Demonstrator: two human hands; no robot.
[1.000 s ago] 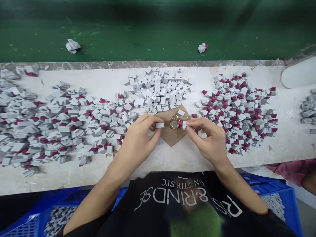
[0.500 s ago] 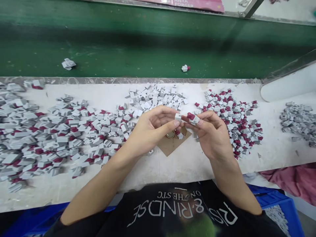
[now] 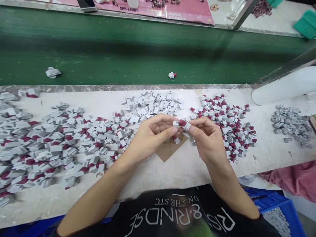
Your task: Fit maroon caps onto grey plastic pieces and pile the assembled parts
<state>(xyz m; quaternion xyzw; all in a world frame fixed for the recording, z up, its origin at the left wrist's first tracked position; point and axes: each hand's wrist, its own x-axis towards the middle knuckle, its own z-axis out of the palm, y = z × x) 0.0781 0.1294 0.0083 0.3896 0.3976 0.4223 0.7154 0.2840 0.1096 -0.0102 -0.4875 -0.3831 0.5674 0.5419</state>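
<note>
the left hand (image 3: 150, 136) has thumb and fingers pinched on a small pale grey block (image 3: 175, 124), the other fingers loosely curled. the right hand (image 3: 209, 138) pinches a part (image 3: 187, 125), grey with a maroon end, between thumb and fingertips. they're working close together over the card (image 3: 169, 153), in the middle of the surface (image 3: 170, 177).

half a second ago i could see a gap between the two pieces; now the maroon end looks to be up against the block. a second ago the hands were well apart, either side of the ring (image 3: 168, 140). more of the pink sheet (image 3: 148, 10) on the far side shows now, too.

the block is plain and boxy; the part points its maroon end left, towards it. whether they've joined, i can't tell.
</note>
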